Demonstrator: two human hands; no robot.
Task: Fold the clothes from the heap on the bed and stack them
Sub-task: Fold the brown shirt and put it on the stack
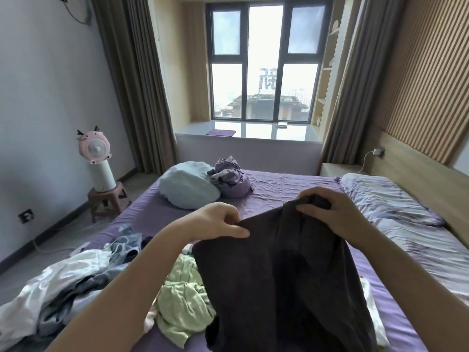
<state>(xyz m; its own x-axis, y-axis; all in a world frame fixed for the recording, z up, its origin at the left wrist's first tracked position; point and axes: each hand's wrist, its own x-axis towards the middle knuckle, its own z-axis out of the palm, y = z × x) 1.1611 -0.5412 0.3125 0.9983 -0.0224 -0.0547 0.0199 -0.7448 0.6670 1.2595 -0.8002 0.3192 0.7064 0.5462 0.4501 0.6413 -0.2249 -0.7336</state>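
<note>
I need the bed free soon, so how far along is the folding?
Early on. No folded stack shows. Both hands, left hand and right hand, grip the top edge of a dark garment, held up and unfolded. Left to do: the light green garment and the white and grey heap on the bed.

Daylight from window point(264, 72), panes blown out; room soft, dim; wide-angle bending at edges.
</note>
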